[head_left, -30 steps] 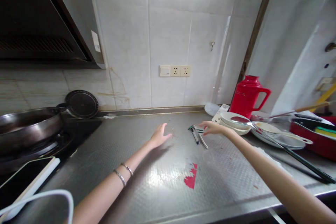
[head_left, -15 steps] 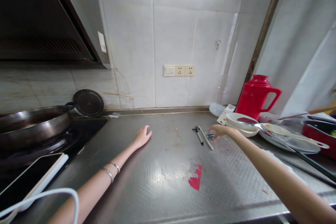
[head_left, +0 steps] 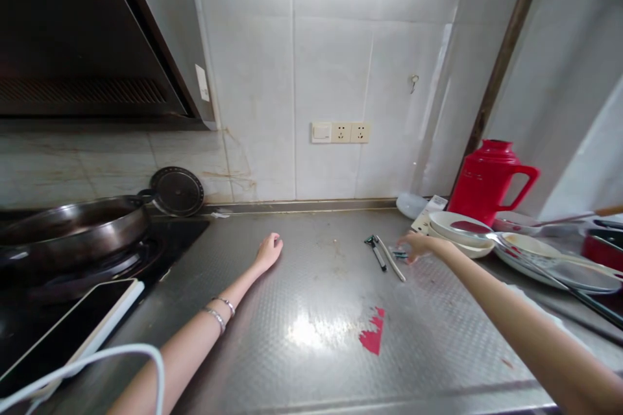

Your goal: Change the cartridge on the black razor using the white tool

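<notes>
My right hand [head_left: 417, 246] is low over the steel counter, its fingers closed at the edge of a small clear pack [head_left: 400, 254] with dark green pieces in it; its contents are too small to name. Just left of that pack lies a thin, pale curved stick [head_left: 390, 259]. Beside the stick is a razor [head_left: 376, 253] with a dark green head and a grey-and-black handle. My left hand [head_left: 270, 251] rests on the counter further left, fingers curled in, and I see nothing in it. Two bracelets [head_left: 221, 313] circle the left wrist.
Left: a pan [head_left: 73, 227] on the black hob, a phone [head_left: 68, 331] with a white cable [head_left: 111, 349]. A round black disc [head_left: 176, 191] leans on the wall. Right: a red thermos jug [head_left: 487, 181], stacked bowls [head_left: 460, 224], plates and utensils. A red scrap [head_left: 373, 335] sticks to the counter [head_left: 272, 350].
My left fingers have curled in from a more open pose. My right hand and the small pack have shifted slightly away from the stick. The whole view has swung a little left.
</notes>
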The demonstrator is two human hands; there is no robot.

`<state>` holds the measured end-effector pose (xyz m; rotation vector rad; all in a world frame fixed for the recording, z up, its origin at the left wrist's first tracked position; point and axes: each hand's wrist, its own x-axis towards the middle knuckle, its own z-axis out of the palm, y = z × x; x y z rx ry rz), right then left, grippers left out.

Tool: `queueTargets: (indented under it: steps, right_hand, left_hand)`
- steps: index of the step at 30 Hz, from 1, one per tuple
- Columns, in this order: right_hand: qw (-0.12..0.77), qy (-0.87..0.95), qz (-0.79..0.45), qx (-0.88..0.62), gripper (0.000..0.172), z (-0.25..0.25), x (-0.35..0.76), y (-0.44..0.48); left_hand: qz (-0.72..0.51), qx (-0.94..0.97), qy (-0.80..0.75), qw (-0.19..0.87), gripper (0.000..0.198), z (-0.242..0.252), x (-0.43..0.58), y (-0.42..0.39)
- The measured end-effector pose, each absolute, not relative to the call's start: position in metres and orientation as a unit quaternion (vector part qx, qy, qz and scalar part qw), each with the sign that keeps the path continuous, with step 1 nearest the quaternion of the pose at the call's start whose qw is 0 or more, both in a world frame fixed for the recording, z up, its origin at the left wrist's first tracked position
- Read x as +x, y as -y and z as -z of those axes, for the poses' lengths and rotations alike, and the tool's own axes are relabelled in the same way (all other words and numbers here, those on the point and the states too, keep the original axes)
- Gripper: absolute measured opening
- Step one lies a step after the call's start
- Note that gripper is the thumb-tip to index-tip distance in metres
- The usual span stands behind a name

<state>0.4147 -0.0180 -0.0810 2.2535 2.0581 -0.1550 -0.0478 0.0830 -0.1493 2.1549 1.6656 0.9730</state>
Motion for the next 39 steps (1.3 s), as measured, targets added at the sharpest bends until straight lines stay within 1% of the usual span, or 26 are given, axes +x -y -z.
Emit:
queueTargets:
  steps: [4, 9, 11, 15, 18, 21, 26, 34, 39]
  right_hand:
    - [0.016, -0.665, 0.023, 0.746, 0.058, 0.074, 0.406, 0.017]
    - [-0.070, -0.687, -0.028, 0.722, 0.036, 0.066, 0.362, 0.007]
    - [-0.109, -0.700, -0.033, 0.705, 0.031, 0.068, 0.333, 0.003]
    - [-0.176, -0.709, -0.035, 0.681, 0.030, 0.086, 0.274, -0.002]
    - [-0.204, -0.704, -0.034, 0.679, 0.031, 0.106, 0.243, -0.003]
    - [-0.213, -0.685, -0.039, 0.695, 0.032, 0.125, 0.229, -0.003]
    - [-0.205, -0.677, -0.048, 0.705, 0.029, 0.144, 0.233, 0.000]
    - [-0.210, -0.702, -0.062, 0.678, 0.034, 0.154, 0.241, -0.001]
    - [-0.207, -0.705, -0.071, 0.674, 0.035, 0.158, 0.243, -0.004]
  left_hand:
    - [-0.346, 0.730, -0.574, 0.130, 0.024, 0.151, -0.048, -0.083]
    - [-0.360, 0.725, -0.571, 0.138, 0.024, 0.152, -0.048, -0.084]
    - [-0.363, 0.723, -0.570, 0.142, 0.024, 0.153, -0.049, -0.084]
    - [-0.371, 0.717, -0.570, 0.149, 0.024, 0.154, -0.050, -0.083]
    - [-0.373, 0.716, -0.570, 0.154, 0.025, 0.153, -0.051, -0.080]
    - [-0.372, 0.715, -0.571, 0.155, 0.026, 0.152, -0.052, -0.078]
    - [-0.367, 0.717, -0.571, 0.156, 0.026, 0.151, -0.052, -0.076]
    - [-0.379, 0.712, -0.566, 0.171, 0.025, 0.144, -0.055, -0.072]
    - [-0.375, 0.705, -0.584, 0.147, 0.029, 0.142, -0.058, -0.070]
